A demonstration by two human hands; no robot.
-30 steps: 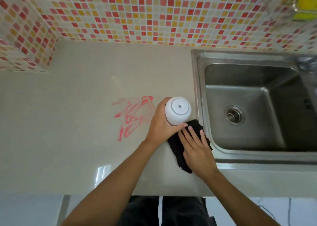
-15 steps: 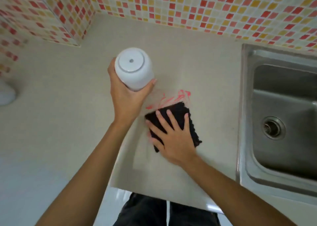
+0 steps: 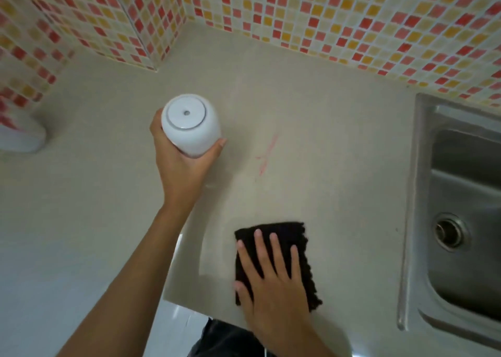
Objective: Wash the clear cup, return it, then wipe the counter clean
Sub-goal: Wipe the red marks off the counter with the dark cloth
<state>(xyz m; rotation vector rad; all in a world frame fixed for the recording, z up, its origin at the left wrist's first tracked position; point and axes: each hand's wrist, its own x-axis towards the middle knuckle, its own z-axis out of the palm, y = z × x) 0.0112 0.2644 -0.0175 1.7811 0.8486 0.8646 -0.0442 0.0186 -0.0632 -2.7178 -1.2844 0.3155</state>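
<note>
Cup (image 3: pixel 189 125) base-up, well left of sink (image 3: pixel 417 194), left hand (image 3: pixel 184 167) fingers curled round its wall. Right hand (image 3: pixel 273 283) flat, fingers spread, pressing black cloth (image 3: pixel 307 251) on counter (image 3: pixel 339 140) nearer sink. Faint red streak (image 3: pixel 267 154) between cup and sink.

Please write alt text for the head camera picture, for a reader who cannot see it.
A person's right hand presses a black cloth on a beige counter near its front edge, while the left hand holds a white cup bottom up. A faint red mark shows on the counter beyond the cloth, and a steel sink lies at the right.
</note>
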